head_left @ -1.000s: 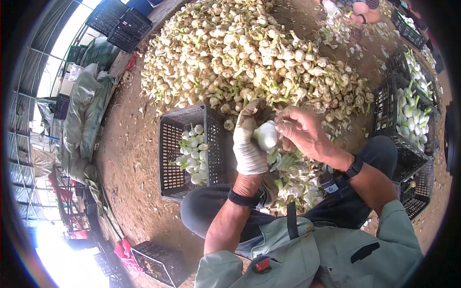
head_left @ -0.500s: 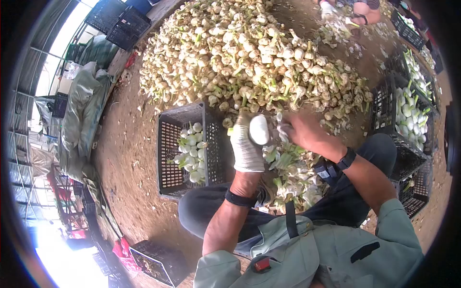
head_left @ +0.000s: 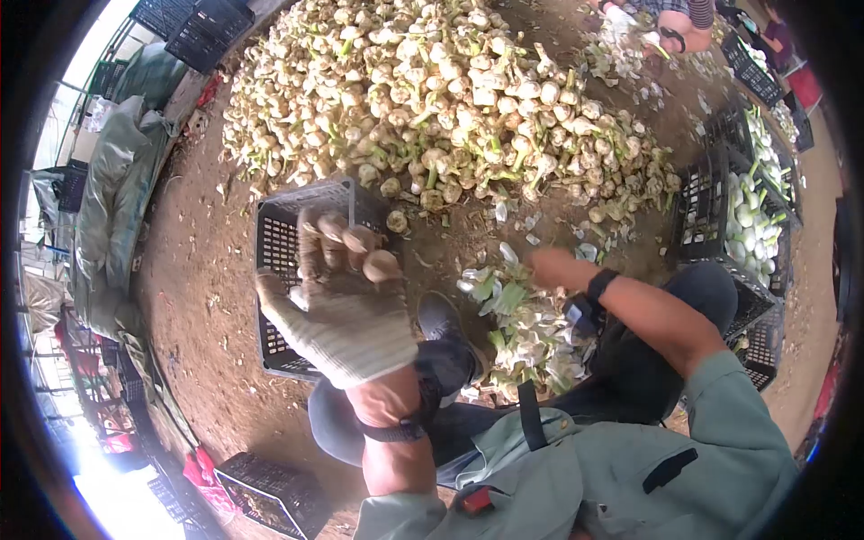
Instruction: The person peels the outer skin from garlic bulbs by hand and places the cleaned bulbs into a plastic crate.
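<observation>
My left hand (head_left: 337,297), in a whitish glove with bare fingertips, is spread over the black crate (head_left: 272,243) and hides most of its inside. Its fingers are apart, with nothing visible between them. A small bit of white shows beside the thumb. My right hand (head_left: 555,269) is bare and blurred, above a heap of peeled skins and leaves (head_left: 537,346) between my legs; its fingers are too smeared to make out. Behind both hands lies a large pile of untrimmed garlic bulbs (head_left: 432,90).
Crates of white bulbs (head_left: 751,220) stand at the right. Another person's gloved hand (head_left: 618,16) is at the top right, among scraps. An open crate (head_left: 270,493) sits at the lower left, stacked crates (head_left: 205,31) at the upper left. My shoe (head_left: 441,319) rests on the soil.
My left hand has moved left from the leaf heap to over the crate and spread open; the white bulb has left its grip. My right hand has shifted slightly down. The view has shifted.
</observation>
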